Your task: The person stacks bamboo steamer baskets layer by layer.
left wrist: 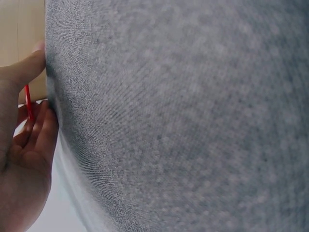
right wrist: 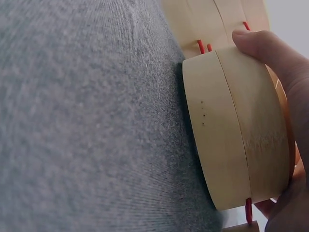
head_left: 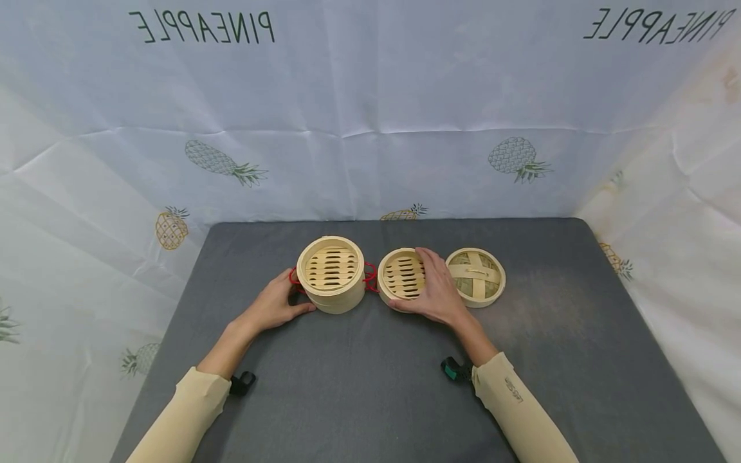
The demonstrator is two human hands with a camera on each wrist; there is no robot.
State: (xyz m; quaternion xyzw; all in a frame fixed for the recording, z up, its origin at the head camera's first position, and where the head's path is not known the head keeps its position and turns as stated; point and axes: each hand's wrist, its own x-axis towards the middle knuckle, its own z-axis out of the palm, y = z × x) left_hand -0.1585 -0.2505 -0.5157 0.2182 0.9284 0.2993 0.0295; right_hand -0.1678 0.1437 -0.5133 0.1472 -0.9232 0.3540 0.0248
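Observation:
Toward the left of the table stands a taller round bamboo steamer [head_left: 331, 297] with a slatted top and red loop handles. My left hand [head_left: 276, 302] holds its left side, thumb at the front and fingers farther back; the left wrist view shows the thumb against the wall near a red loop. Just to the right is a lower bamboo steamer basket [head_left: 399, 273], also slatted. My right hand [head_left: 437, 289] grips it from the right, thumb on the near side, fingers over the far rim. In the right wrist view the basket's side wall [right wrist: 236, 130] faces the camera.
A round woven bamboo lid [head_left: 477, 276] with crossed strips lies right of the lower basket, partly behind my right hand. All stand on a dark grey cloth-covered table [head_left: 370, 392]. A white curtain [head_left: 370, 173] printed with pineapples hangs behind it.

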